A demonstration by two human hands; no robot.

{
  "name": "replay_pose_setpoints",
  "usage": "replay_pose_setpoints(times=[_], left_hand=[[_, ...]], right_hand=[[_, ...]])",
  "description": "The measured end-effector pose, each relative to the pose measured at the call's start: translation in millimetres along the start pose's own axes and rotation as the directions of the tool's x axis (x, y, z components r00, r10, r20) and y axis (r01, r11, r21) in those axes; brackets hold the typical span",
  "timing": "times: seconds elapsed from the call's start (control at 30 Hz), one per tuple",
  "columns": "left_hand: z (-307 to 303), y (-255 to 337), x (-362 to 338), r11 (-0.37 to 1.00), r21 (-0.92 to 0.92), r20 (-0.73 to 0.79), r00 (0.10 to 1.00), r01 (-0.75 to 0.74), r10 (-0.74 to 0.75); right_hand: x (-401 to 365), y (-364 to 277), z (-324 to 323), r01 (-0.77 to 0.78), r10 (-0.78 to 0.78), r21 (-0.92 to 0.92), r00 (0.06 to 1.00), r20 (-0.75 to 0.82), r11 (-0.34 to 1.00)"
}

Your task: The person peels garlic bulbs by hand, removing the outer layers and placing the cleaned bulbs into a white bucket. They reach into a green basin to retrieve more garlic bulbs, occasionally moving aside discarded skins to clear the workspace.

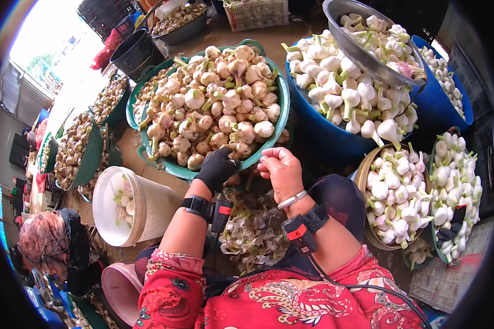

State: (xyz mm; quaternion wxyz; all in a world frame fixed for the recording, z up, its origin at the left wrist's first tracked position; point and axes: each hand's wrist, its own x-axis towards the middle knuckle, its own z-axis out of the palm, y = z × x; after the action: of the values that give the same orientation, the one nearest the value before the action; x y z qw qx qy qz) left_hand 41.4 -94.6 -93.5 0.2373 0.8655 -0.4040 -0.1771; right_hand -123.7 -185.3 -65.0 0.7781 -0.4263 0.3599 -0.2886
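Note:
My left hand (217, 169), in a black glove, is at the near rim of a green basin (282, 104) heaped with unpeeled, soil-stained garlic bulbs (195, 98). Its fingers are curled against a garlic bulb (240, 150) at the edge of the heap. Just right of it, my bare right hand (284, 172) is closed in a pinch, held off the basin's rim. A small pale spot shows at its fingertips, too small to name. Below, between my knees, lies a pile of garlic skins and trimmings (252, 233).
Cleaned white garlic fills a blue tub (335, 131), with a tilted metal bowl (362, 60) on it, and a bucket (362, 181) at right. A white bucket (142, 219) with some garlic stands left. Another person (55, 247) sits at lower left, near more green basins (88, 159).

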Motion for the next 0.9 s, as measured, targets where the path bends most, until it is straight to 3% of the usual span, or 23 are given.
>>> replay_pose_setpoints(times=[0.1, 0.17, 0.2, 0.23, 0.3, 0.33, 0.37, 0.4, 0.43, 0.47, 0.5, 0.53, 0.57, 0.6, 0.63, 0.67, 0.7, 0.73, 0.77, 0.8, 0.83, 0.87, 0.9], left_hand=[[-8.7, -5.4, -1.6, 0.994, -0.109, 0.027, 0.999, 0.025, -0.023], [-32.2, 5.3, -21.4, 0.874, -0.464, 0.098, 0.989, 0.145, -0.112], [-43.3, 14.4, -36.4, 0.858, -0.501, 0.097, 0.992, 0.115, -0.076], [-49.6, 22.2, -51.4, 0.857, -0.5, 0.094, 0.992, 0.123, -0.088], [-55.6, 36.6, -80.4, 0.61, -0.772, 0.166, 0.983, 0.18, -0.08], [-59.3, 39.2, -92.7, 0.511, -0.846, 0.136, 0.988, 0.153, -0.071], [-61.1, 31.1, -102.8, 0.507, -0.849, 0.128, 0.989, 0.151, -0.08], [-63.8, 17.0, -112.4, 0.638, -0.768, -0.083, 0.997, -0.062, -0.003], [-64.2, 2.7, -121.1, 0.735, -0.626, -0.276, 0.956, -0.26, 0.103], [-57.9, -12.9, -126.9, 0.228, -0.971, -0.111, 0.983, -0.076, -0.143], [-55.6, -13.2, -134.5, 0.22, -0.972, -0.117, 0.983, -0.084, -0.143], [-51.6, -11.8, -141.2, 0.713, -0.701, -0.068, 0.994, 0.01, -0.081], [-47.8, -9.9, -148.3, 0.978, -0.2, 0.005, 0.998, 0.064, -0.064], [-45.6, -6.5, -153.3, 0.976, -0.197, -0.093, 0.993, -0.092, 0.075], [-45.2, -0.4, -155.7, 0.975, -0.201, -0.097, 0.993, -0.091, 0.072], [-45.8, 8.5, -158.3, 0.736, -0.677, -0.089, 0.995, -0.029, -0.043], [-47.9, 19.0, -160.9, 0.281, -0.96, -0.03, 0.99, 0.01, -0.136], [-54.2, 32.9, -164.6, 0.078, -0.997, -0.019, 0.995, -0.011, -0.1], [-53.0, 29.1, -167.1, 0.072, -0.997, -0.026, 0.994, -0.019, -0.105], [-51.5, 25.2, -168.2, 0.45, -0.857, -0.262, 0.964, -0.252, 0.04], [-51.3, 23.4, -168.8, 0.713, -0.531, -0.405, 0.877, -0.457, 0.26], [-49.6, 24.3, -169.0, 0.761, -0.314, -0.508, 0.778, -0.568, 0.371], [-46.5, 21.1, -170.1, 0.757, -0.317, -0.512, 0.775, -0.571, 0.37]], right_hand=[[5.9, 8.1, -7.5, -0.017, 0.018, -0.023, 0.999, 0.039, 1.0], [5.9, 13.6, -6.7, 0.241, -0.197, -0.298, 0.966, 0.17, 0.924], [1.9, 9.4, -4.9, 0.347, -0.253, -0.388, 0.928, 0.273, 0.854], [-0.2, 11.8, 0.5, 0.423, -0.313, -0.289, 0.88, 0.357, 0.859], [-4.5, 16.0, 9.2, 0.219, -0.146, -0.091, 0.854, 0.499, 0.972], [-10.5, 13.4, 11.1, 0.214, -0.138, -0.094, 0.849, 0.511, 0.972], [-17.6, 7.7, 10.8, 0.138, -0.074, -0.083, 0.848, 0.525, 0.987], [-23.4, 1.4, 11.2, 0.063, -0.013, -0.075, 0.842, 0.54, 0.995], [-22.7, 4.7, 9.6, 0.14, -0.078, -0.084, 0.857, 0.509, 0.987], [-22.9, 2.2, 4.6, -0.046, 0.061, -0.042, 0.863, 0.501, 0.998], [-24.7, -1.7, 1.5, -0.23, 0.2, -0.001, 0.845, 0.496, 0.973], [-28.2, -0.1, 2.1, -0.272, 0.207, 0.032, 0.799, 0.565, 0.962], [-35.5, 0.8, 4.4, -0.269, 0.211, 0.018, 0.794, 0.57, 0.963], [-44.6, -1.1, 10.2, -0.237, 0.182, 0.016, 0.785, 0.592, 0.971], [-53.5, -2.5, 15.0, -0.21, 0.156, 0.018, 0.776, 0.611, 0.978], [-61.2, -4.3, 18.5, -0.156, 0.143, -0.033, 0.772, 0.62, 0.987], [-68.7, -4.5, 22.1, -0.159, 0.152, -0.046, 0.766, 0.624, 0.986], [-75.7, -4.3, 26.0, -0.014, 0.051, -0.063, 0.768, 0.639, 0.998], [-81.8, -3.1, 29.0, 0.131, -0.05, -0.075, 0.754, 0.655, 0.989], [-85.1, -0.7, 31.2, 0.193, -0.099, -0.076, 0.757, 0.646, 0.978], [-88.2, -0.3, 33.9, 0.196, -0.098, -0.079, 0.753, 0.65, 0.977], [-92.4, -1.2, 36.3, 0.165, -0.09, -0.06, 0.766, 0.637, 0.984], [-95.4, -2.3, 37.3, 0.136, -0.082, -0.041, 0.779, 0.622, 0.99]])
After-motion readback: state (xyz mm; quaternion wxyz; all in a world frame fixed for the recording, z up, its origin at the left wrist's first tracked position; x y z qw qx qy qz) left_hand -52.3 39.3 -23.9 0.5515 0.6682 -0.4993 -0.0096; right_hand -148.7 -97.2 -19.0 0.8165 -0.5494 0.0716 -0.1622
